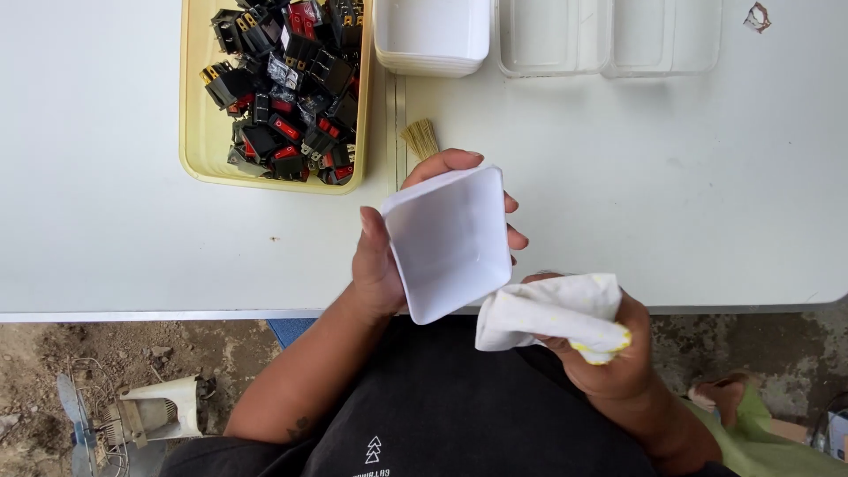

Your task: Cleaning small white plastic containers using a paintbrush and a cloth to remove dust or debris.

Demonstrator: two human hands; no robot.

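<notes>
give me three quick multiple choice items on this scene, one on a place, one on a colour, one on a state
1. Where does the yellow tray of switches sit?
A. far left on the table
B. on the ground
C. in the person's lap

2. What colour is the tub in the left hand?
A. white
B. blue
C. black

3. How is the right hand?
A. open and flat
B. closed on a cloth
C. resting on the brush

Answers:
1 A: the yellow tray lies on the table, far left.
2 A: the left hand holds a white tub.
3 B: the right hand grips a folded cloth.
</notes>
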